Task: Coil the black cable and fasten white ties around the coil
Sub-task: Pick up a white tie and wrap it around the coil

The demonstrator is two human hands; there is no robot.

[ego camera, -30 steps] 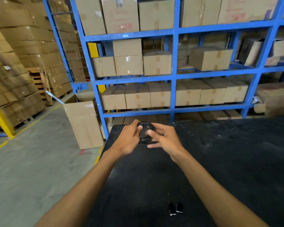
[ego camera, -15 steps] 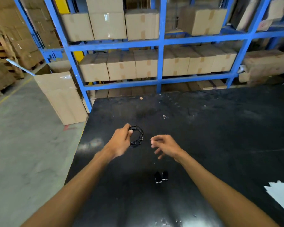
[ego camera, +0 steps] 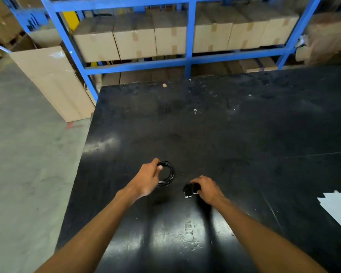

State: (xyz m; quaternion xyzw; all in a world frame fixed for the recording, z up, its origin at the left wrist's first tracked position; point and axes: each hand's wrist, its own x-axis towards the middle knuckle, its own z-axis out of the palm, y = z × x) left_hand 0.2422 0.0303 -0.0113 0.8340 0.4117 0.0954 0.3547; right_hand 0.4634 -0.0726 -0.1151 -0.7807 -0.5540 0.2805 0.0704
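Note:
The black cable (ego camera: 168, 175) is wound into a small round coil, and my left hand (ego camera: 147, 179) pinches its left side just above the black table (ego camera: 234, 146). To the right, two small black pieces with white ends (ego camera: 187, 192) lie on the table. My right hand (ego camera: 207, 189) rests on them, its fingertips closed on the right-hand piece. Whether that piece is lifted I cannot tell.
A white sheet (ego camera: 337, 209) lies at the table's right edge. Blue shelving (ego camera: 189, 58) full of cardboard boxes stands behind the table. A tall carton (ego camera: 53, 83) leans on the concrete floor at the left.
My right hand let go of the coil and dropped to the two small pieces. My left hand kept the coil and lowered it. The view tilted down towards the table.

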